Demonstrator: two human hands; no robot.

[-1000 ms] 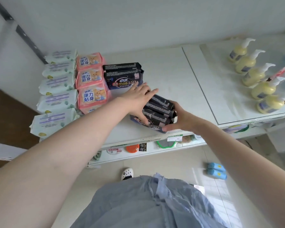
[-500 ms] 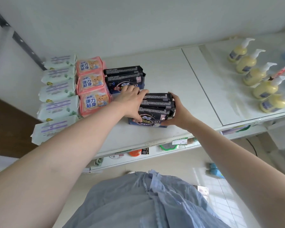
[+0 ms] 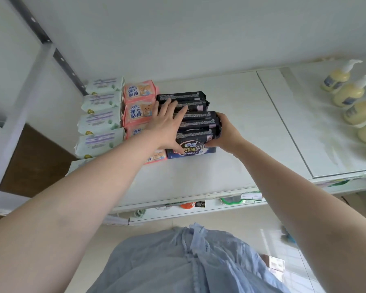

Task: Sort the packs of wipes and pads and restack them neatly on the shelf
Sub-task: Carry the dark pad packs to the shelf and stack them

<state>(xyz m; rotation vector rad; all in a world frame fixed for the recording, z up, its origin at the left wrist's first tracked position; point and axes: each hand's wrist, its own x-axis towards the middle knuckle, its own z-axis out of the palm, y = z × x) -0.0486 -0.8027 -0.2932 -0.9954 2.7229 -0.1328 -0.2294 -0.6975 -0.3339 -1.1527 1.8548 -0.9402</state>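
Both hands bracket the front dark pad packs (image 3: 195, 132) on the shelf (image 3: 241, 127) — my left hand (image 3: 167, 121) lies flat with fingers spread over their tops and onto the back dark packs (image 3: 183, 98), my right hand (image 3: 225, 133) curls round their right end. I judge I am closing this dark row up beside the pink pad packs (image 3: 138, 102). Next I would push gently back and left — squarely, so the upright packs don't topple.

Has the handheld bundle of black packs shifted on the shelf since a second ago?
Yes. The black bundle moved back and leftward, now squared up beside the pink packs.
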